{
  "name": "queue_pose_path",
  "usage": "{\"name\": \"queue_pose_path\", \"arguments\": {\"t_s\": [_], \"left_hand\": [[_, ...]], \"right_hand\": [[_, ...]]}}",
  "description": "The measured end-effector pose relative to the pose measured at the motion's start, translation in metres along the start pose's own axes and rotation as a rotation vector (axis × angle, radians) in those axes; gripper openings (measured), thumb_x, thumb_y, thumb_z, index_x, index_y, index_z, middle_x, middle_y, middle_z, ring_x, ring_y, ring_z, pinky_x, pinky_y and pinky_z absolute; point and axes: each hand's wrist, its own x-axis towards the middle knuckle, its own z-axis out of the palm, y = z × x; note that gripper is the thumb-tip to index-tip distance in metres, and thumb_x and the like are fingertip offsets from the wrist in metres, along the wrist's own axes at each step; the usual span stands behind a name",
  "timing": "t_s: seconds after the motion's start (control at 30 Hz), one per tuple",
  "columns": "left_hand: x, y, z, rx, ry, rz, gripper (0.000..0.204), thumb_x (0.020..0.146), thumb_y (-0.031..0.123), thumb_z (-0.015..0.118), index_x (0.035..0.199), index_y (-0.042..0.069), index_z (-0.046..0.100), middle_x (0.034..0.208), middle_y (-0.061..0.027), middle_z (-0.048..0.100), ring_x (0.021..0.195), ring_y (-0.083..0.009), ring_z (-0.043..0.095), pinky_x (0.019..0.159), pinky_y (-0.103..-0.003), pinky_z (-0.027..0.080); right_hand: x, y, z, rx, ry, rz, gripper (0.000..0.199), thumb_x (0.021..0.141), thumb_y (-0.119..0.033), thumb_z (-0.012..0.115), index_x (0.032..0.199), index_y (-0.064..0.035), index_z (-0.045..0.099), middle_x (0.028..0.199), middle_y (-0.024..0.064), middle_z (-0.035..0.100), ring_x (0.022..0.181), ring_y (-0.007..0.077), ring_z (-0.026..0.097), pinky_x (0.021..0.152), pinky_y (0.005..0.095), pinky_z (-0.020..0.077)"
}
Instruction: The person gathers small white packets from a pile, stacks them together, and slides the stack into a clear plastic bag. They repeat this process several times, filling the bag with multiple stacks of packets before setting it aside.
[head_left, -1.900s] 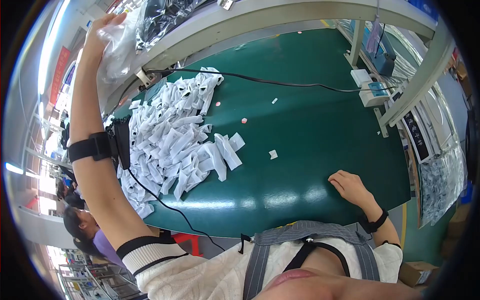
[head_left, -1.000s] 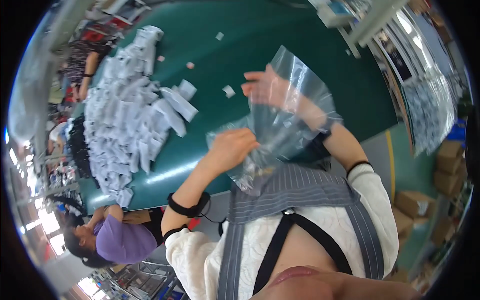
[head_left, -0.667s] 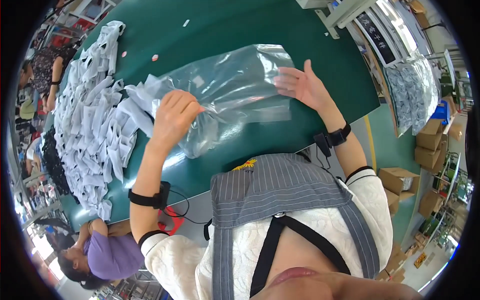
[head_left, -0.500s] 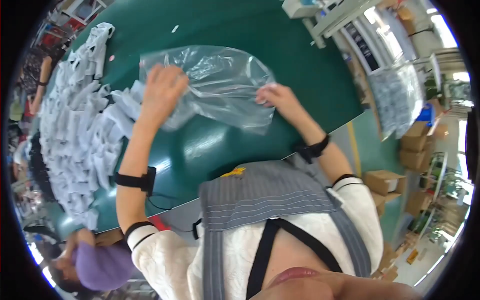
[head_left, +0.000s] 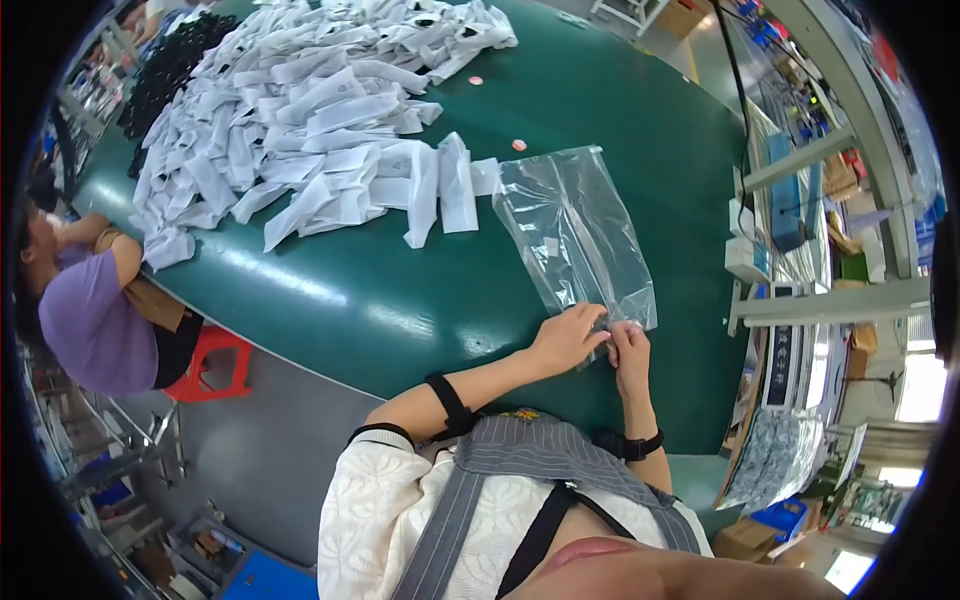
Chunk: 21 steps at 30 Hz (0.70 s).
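Nearest the person's striped apron (head_left: 540,445), the right hand (head_left: 630,358) was pinching the near end of a clear bag (head_left: 580,225), thumb against bent fingers. The left hand (head_left: 568,342) met it from about 9 o'clock, fingers half bent and touching the film; whether it gripped or only pressed, I could not tell. The step in hand looked to be working at that near end with both hands together. By my judgement, the next move called for a separate hold on the edge for each hand and a light touch, since the film seemed thin and slippery. The bag lay flat and creased on the green bench (head_left: 400,280), running from the hands toward 11 o'clock. A white box (head_left: 742,258) sat at 2 o'clock, by the bench's edge. Farther out, a heap of white folded pieces (head_left: 330,130) spread at 10 o'clock, its closest piece touching or just beside the bag's far corner. Beyond it was a black heap (head_left: 175,75), while a co-worker in purple (head_left: 95,320) sat at 9 o'clock
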Motion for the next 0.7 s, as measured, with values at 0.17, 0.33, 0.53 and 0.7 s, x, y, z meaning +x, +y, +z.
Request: {"name": "queue_pose_path", "arguments": {"t_s": [0.17, 0.33, 0.53, 0.7], "left_hand": [[0.031, -0.001, -0.012, -0.335, -0.15, -0.134, 0.02, 0.092, 0.019, 0.061, 0.103, 0.003, 0.057, 0.083, -0.0095, 0.064, 0.071, -0.0173, 0.062, 0.061, -0.031, 0.05], [0.027, -0.025, -0.032, -0.479, -0.067, -0.21, 0.013, 0.096, 0.014, 0.057, 0.092, 0.002, 0.055, 0.065, -0.0015, 0.053, 0.055, -0.0073, 0.051, 0.048, -0.026, 0.041], [0.05, -0.021, -0.081, -0.596, 0.087, -0.32, 0.015, 0.098, 0.015, 0.056, 0.088, 0.004, 0.056, 0.068, 0.0017, 0.052, 0.061, -0.0065, 0.051, 0.056, -0.023, 0.041], [0.054, 0.016, -0.079, -0.28, 0.072, -0.082, 0.017, 0.098, 0.019, 0.057, 0.092, 0.003, 0.057, 0.075, -0.0067, 0.059, 0.067, -0.0108, 0.057, 0.058, -0.025, 0.044]], "right_hand": [[0.015, -0.009, 0.035, 0.169, 0.151, -0.029, 0.033, 0.098, -0.032, 0.057, 0.076, -0.0071, 0.06, 0.063, -0.0044, 0.05, 0.051, 0.0043, 0.042, 0.046, 0.0227, 0.0293], [0.007, -0.001, 0.043, 0.274, 0.098, -0.07, 0.042, 0.098, -0.034, 0.057, 0.064, -0.0099, 0.052, 0.058, -0.003, 0.048, 0.049, 0.0059, 0.042, 0.047, 0.0223, 0.0304], [-0.002, -0.004, -0.017, -0.229, 0.47, -0.236, 0.028, 0.094, -0.021, 0.063, 0.073, -0.0043, 0.056, 0.065, 0.0003, 0.054, 0.057, 0.0091, 0.051, 0.052, 0.0256, 0.0397], [-0.042, -0.079, 0.012, -0.945, 0.796, -0.757, 0.017, 0.087, -0.003, 0.063, 0.104, -0.005, 0.064, 0.098, 0.012, 0.062, 0.094, 0.0226, 0.062, 0.079, 0.0324, 0.0509]]}}
